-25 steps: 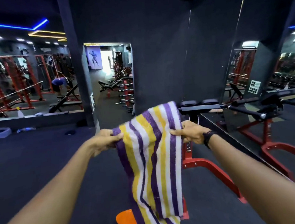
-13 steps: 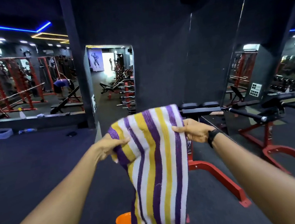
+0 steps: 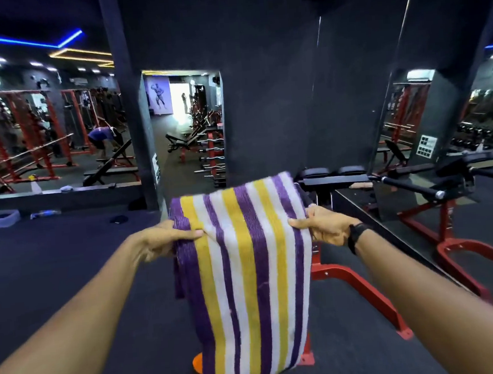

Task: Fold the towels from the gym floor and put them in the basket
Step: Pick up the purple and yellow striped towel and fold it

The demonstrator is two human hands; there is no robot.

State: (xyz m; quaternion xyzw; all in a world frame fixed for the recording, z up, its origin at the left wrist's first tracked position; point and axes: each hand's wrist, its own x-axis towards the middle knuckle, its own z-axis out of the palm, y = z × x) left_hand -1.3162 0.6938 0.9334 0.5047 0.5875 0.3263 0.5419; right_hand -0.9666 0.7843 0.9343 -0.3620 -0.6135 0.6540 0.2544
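The room is dim, its walls nearly black. White glare burns out the doorway (image 3: pixel 181 99) at twelve o'clock; blue and yellow ceiling strips (image 3: pixel 60 43) glow at ten. Wide-angle distortion bends straight lines toward the edges. Distant equipment is soft and grainy.

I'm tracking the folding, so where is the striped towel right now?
In the head view the striped towel hangs centre frame, held up between the left hand and right hand, over the orange object on the floor.
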